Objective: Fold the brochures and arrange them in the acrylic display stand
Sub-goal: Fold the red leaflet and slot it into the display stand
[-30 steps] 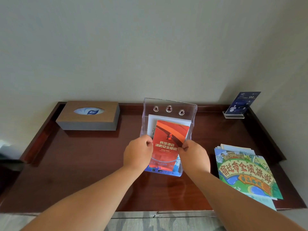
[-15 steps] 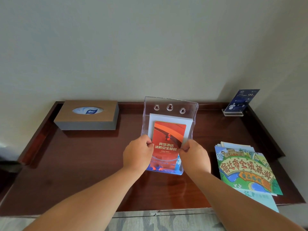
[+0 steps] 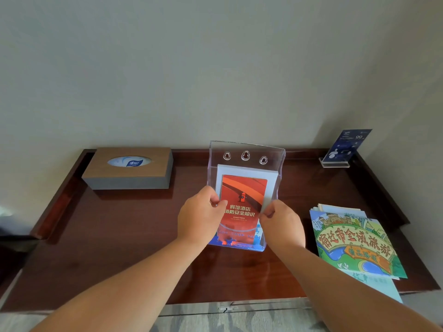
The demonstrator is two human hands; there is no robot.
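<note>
From the head view, a red brochure [image 3: 243,202] is seen standing in the pocket of the clear acrylic display stand [image 3: 247,153], in front of a white sheet [image 3: 271,180] already held there. The brochure's left edge is pinched by the left hand [image 3: 200,218], fingers curled closed around it, and its right edge is pinched in the same way by the right hand [image 3: 282,225]. The brochure's lower end is seen through the stand's front wall, above a blue printed strip at the bottom.

The stand is set upright near the middle of the dark wooden tabletop [image 3: 124,236], close to the back rail. A brown tissue box [image 3: 129,167] is placed well to the left, against the back rail, and a wide bare stretch of wood is left between it and the left forearm. On the right, a stack of illustrated green brochures [image 3: 354,243] is laid flat, its lowest sheet overhanging the front edge. A small blue sign card [image 3: 345,146] is stood in the back right corner. Raised rails are seen along the left, back and right sides.
</note>
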